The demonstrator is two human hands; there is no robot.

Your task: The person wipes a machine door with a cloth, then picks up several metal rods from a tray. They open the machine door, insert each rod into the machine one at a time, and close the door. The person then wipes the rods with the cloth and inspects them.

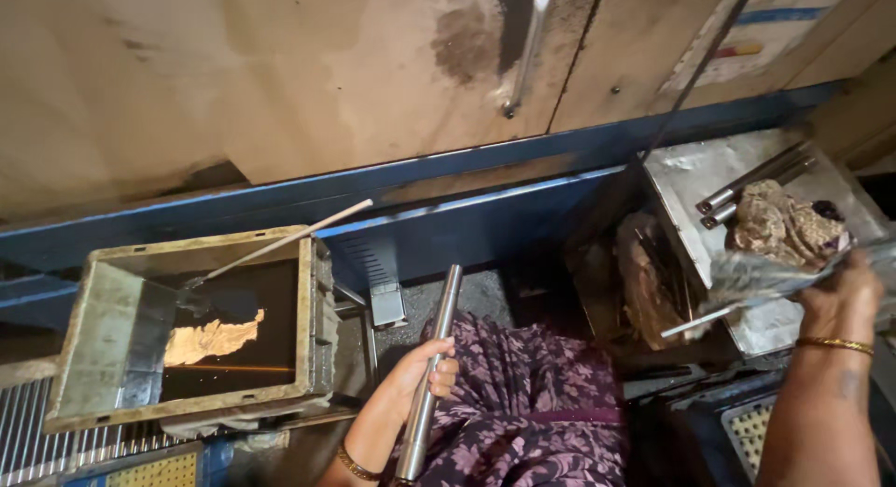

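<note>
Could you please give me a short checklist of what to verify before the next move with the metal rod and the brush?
1. Left hand has a firm grip on the metal rod: ok, fingers wrap its middle.
2. Right hand holds the brush: ok, though motion blur hides the bristles.
3. Rod is clear of the tub of dark liquid: ok, they stand apart.
4. Stick rests in the tub without tipping: ok, it leans on the rim.
5. Metal tray has room beside the other rods and rag: ok.
6. Rod surface is clean: cannot tell.
</note>
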